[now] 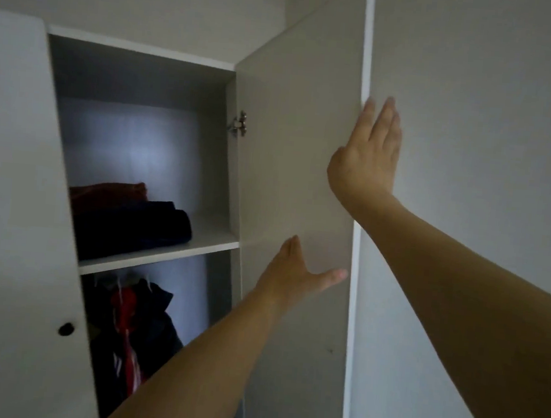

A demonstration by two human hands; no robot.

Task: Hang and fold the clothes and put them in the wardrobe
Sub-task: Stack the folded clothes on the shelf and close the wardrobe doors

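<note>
My left hand [298,274] lies spread flat on the inner face of the open wardrobe door [291,163], near its free edge. My right hand [368,157], fingers straight, sits higher on that edge. The door's long axis runs upright; the shelf lies leftward. Beyond, folded clothes [126,219] rest on the shelf's [163,257] left end, hung clothes [134,326] below.

The wardrobe [141,53] stands open between two doors. The left door [19,186] is at the left, the right door [294,127] is swung out at the right. On the shelf [163,252] inside lie the folded clothes [126,222]. Under the shelf hang the hung clothes [133,329]. The right hand [368,157] lies at the outer edge of the right door, the left hand [295,274] lower, on its inner face.
</note>
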